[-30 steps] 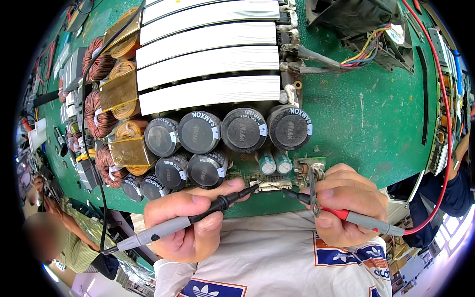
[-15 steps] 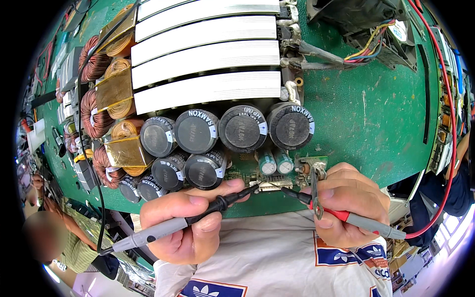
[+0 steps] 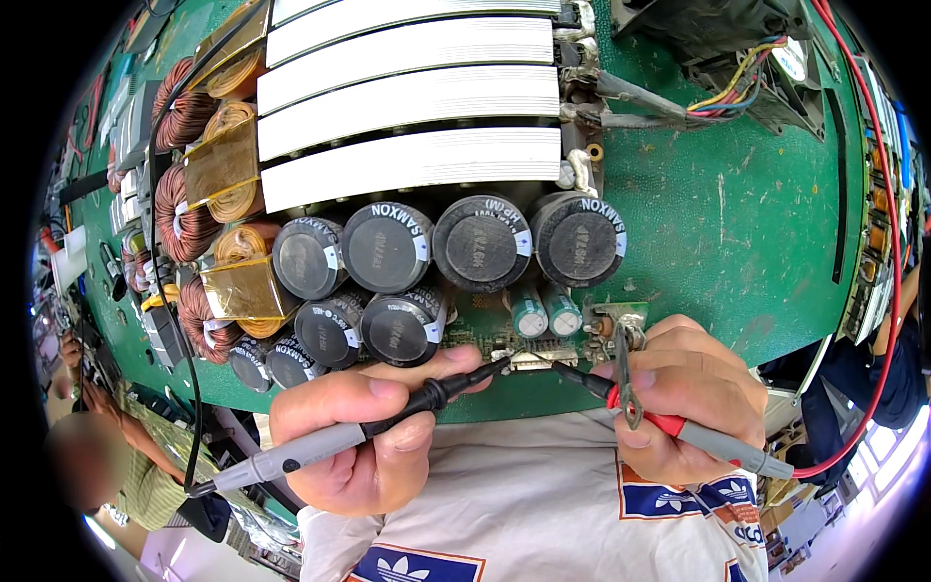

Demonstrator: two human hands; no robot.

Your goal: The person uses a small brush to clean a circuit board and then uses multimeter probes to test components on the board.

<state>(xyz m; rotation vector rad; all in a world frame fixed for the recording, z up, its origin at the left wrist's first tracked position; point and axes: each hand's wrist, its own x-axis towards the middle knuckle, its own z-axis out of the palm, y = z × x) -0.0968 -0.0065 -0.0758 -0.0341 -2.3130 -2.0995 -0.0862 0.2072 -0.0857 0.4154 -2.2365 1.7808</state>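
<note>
My left hand [image 3: 385,466] is closed on a grey-and-black test probe [image 3: 320,446]. My right hand [image 3: 703,383] grips a red, grey and black probe [image 3: 727,448], beside an upright metal tab [image 3: 630,393] that stands in front of its fingers. Both probe tips converge at a pale connector [image 3: 533,362] on the near edge of a large circuit board [image 3: 475,335]; whether they touch it is too small to tell. Just behind are two small green capacitors [image 3: 531,318], several large black capacitors [image 3: 482,242], copper coils [image 3: 179,218] and white metal bars [image 3: 407,145].
The board lies on a green bench [image 3: 718,223]. A fan assembly [image 3: 669,39] with coloured wires is at back right, more electronic units [image 3: 134,179] at left. A red lead [image 3: 887,242] loops down the right. Other people [image 3: 145,456] are at both sides.
The board sits slightly higher and further right in view than a second ago. Both hands keep their grip on the probes, with the tips at about the same spot on the board.
</note>
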